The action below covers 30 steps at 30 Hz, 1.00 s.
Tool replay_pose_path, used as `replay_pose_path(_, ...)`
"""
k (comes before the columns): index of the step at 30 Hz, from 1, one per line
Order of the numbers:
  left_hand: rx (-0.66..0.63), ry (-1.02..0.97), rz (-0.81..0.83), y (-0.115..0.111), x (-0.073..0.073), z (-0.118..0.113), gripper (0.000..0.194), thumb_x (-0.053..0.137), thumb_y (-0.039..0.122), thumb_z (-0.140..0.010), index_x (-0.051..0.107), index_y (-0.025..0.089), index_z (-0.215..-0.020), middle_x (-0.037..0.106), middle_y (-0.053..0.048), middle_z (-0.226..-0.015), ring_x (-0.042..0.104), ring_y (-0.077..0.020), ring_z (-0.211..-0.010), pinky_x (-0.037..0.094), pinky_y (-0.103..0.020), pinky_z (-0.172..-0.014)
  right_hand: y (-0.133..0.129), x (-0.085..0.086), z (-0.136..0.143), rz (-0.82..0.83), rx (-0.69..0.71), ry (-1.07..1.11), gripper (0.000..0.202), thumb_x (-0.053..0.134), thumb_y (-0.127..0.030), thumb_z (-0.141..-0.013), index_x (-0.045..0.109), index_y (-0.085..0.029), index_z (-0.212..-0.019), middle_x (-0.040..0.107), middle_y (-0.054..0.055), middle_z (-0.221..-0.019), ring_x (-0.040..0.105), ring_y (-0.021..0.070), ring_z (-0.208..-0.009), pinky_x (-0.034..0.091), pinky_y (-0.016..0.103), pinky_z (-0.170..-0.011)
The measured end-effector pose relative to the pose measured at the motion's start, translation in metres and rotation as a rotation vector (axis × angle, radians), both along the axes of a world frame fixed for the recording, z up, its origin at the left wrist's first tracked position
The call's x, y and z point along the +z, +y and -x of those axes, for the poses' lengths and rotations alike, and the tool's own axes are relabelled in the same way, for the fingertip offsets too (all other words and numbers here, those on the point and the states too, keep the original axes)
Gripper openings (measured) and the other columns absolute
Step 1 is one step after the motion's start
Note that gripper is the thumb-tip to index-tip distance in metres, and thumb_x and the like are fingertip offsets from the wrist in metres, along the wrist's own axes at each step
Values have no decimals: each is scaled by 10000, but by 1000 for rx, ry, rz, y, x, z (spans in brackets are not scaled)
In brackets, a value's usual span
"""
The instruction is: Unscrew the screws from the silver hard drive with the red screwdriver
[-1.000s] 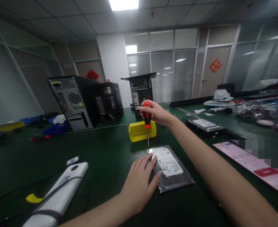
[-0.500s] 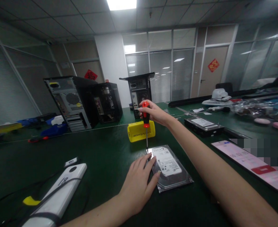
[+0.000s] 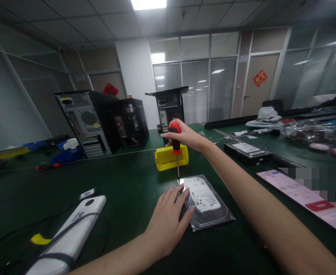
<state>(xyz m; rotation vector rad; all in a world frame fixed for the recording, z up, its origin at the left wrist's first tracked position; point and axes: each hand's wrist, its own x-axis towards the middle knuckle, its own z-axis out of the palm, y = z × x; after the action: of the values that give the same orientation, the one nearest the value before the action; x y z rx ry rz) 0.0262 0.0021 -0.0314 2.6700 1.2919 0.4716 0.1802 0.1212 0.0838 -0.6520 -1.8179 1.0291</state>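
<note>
A silver hard drive (image 3: 213, 217) with a white label lies flat on the green table in front of me. My left hand (image 3: 169, 215) rests on its left side, fingers stretched out over the casing and the label's edge. In my right hand (image 3: 185, 134) is a red and black screwdriver (image 3: 177, 147), gripped by the handle and held nearly upright. Its shaft points down to the drive's far left corner, where the tip meets a screw spot too small to make out. Just behind the shaft sits a yellow tray (image 3: 162, 162).
A second hard drive (image 3: 246, 151) and a phone (image 3: 302, 198) with a pink screen lie on the right. On the left is a white power bank (image 3: 76, 225) with a black cable. Computer cases (image 3: 99, 122) stand at the back, and plastic bags (image 3: 307, 130) lie far right.
My right hand's fingers have shifted around the screwdriver handle, with the thumb extended further left. My left hand and the hard drive stay in place; the view has moved slightly.
</note>
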Motion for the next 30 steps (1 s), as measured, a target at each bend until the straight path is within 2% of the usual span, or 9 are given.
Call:
replay_pose_path(3,-6,-1,-6,0,0,0,495,264,479,-939,368,233,-1355,364,-71,-1421,333,-254,-1290,303,-475,-1044,4,-1,-2,92,29,56,253,514,-321,-814,430,-234,-1036,533,-10,-770,595,128,-676,520,340,-714)
replay_pose_path(5,-2,4,2,-1,0,1,496,265,478,-938,364,234,-1358,358,-68,-1425,328,-251,-1294,301,-470,-1047,6,-1,-3,98,29,45,221,487,-343,-831,447,-230,-1017,540,-2,-779,600,132,-687,519,338,-708)
replay_pose_path(8,5,6,17,-1,0,1,497,265,483,-937,357,243,-1362,352,-60,-1429,321,-254,-1298,308,-473,-1043,5,-1,-2,19,2,4,255,593,-362,-778,454,-215,-934,573,16,-819,620,153,-742,521,337,-721)
replay_pose_path(12,9,-4,9,-1,0,1,501,253,497,-936,355,253,-1362,353,-54,-1429,322,-262,-1296,310,-485,-1037,-1,1,3,-19,7,60,324,682,-291,-711,419,-216,-884,580,4,-786,611,140,-714,519,341,-747)
replay_pose_path(15,8,-5,-2,0,-1,1,503,255,497,-935,359,247,-1360,356,-60,-1427,325,-259,-1295,311,-478,-1038,-4,3,5,56,-6,122,291,670,-257,-718,432,-221,-882,528,-27,-732,566,107,-637,520,339,-727)
replay_pose_path(20,0,-5,-16,0,-2,0,496,269,483,-936,376,234,-1351,372,-69,-1415,339,-255,-1285,310,-467,-1040,3,3,-2,247,59,217,103,505,-272,-823,465,-199,-884,503,-11,-739,564,102,-646,513,300,-719)
replay_pose_path(25,-5,1,-6,0,-1,0,491,268,476,-938,373,234,-1353,367,-69,-1419,337,-251,-1287,302,-466,-1046,7,0,-3,191,10,184,295,656,-298,-737,429,-201,-900,567,26,-856,590,132,-731,527,331,-725)
replay_pose_path(28,2,1,2,0,0,0,494,266,482,-937,372,240,-1354,364,-65,-1421,333,-257,-1290,309,-472,-1041,4,0,4,194,-7,230,388,714,-267,-679,402,-209,-903,555,4,-788,570,125,-709,531,328,-718)
replay_pose_path(30,6,2,10,0,0,0,498,264,486,-936,370,240,-1356,361,-64,-1424,326,-256,-1294,304,-469,-1044,1,1,7,208,-43,249,378,706,-239,-681,412,-213,-917,519,-15,-743,548,117,-682,529,314,-692)
